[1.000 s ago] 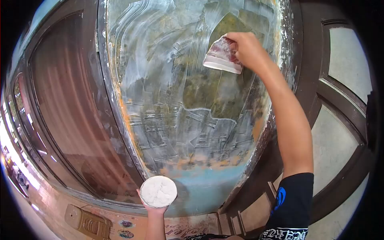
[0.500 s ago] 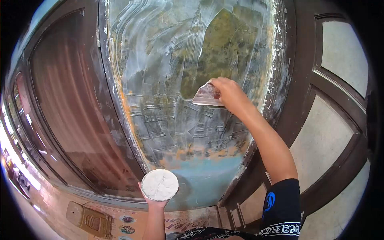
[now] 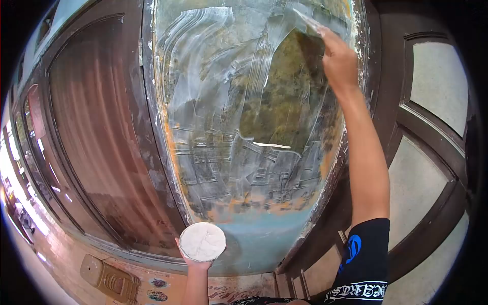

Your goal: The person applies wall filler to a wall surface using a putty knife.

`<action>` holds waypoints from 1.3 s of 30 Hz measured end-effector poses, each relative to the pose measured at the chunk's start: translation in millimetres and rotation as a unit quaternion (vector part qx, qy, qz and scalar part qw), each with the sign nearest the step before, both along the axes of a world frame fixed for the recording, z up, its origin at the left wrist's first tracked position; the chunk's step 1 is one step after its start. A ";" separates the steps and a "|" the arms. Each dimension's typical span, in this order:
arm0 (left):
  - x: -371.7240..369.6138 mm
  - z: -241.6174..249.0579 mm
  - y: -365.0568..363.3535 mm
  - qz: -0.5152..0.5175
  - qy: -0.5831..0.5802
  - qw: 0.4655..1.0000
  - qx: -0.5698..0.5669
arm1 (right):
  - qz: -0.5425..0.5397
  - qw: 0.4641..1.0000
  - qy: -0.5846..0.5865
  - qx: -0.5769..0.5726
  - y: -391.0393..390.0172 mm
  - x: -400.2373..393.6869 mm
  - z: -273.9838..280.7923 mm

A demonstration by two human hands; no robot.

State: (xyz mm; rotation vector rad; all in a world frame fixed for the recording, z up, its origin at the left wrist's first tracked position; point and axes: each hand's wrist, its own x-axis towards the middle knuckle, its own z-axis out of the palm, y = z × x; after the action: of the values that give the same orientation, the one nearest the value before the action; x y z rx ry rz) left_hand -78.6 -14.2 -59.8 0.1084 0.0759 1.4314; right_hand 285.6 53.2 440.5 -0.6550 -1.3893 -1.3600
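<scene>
My right hand [image 3: 339,60] is raised high against the wall panel [image 3: 229,152] and grips a putty scraper [image 3: 311,24], whose blade lies edge-on at the panel's upper right. The panel is streaked with thin white putty, with a bare mottled green-brown patch [image 3: 290,96] in its middle. Low down, my left hand [image 3: 195,263] holds a small round bowl of white putty [image 3: 202,242] from underneath, in front of the panel's blue bottom strip.
A dark brown wooden door [image 3: 96,132] stands to the left of the panel. To the right is a dark wooden frame [image 3: 401,122] with pale panes. A yellowish box-like object [image 3: 105,279] lies on the floor at lower left.
My right hand has swept the scraper from the middle of the panel up to its upper right, leaving a thin white ridge where it was. The bowl has stayed put.
</scene>
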 end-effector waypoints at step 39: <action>-3.8 -3.5 0.1 -0.062 -0.002 0.998 -0.025 | -0.096 0.943 -0.003 -0.318 35.6 -56.5 -253.5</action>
State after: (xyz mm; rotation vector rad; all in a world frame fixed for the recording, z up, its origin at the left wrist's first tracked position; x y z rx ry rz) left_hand -82.4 -14.1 -63.4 0.0678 0.1008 1.3042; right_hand 229.1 88.8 186.9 -1.2352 -1.8218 -1.0404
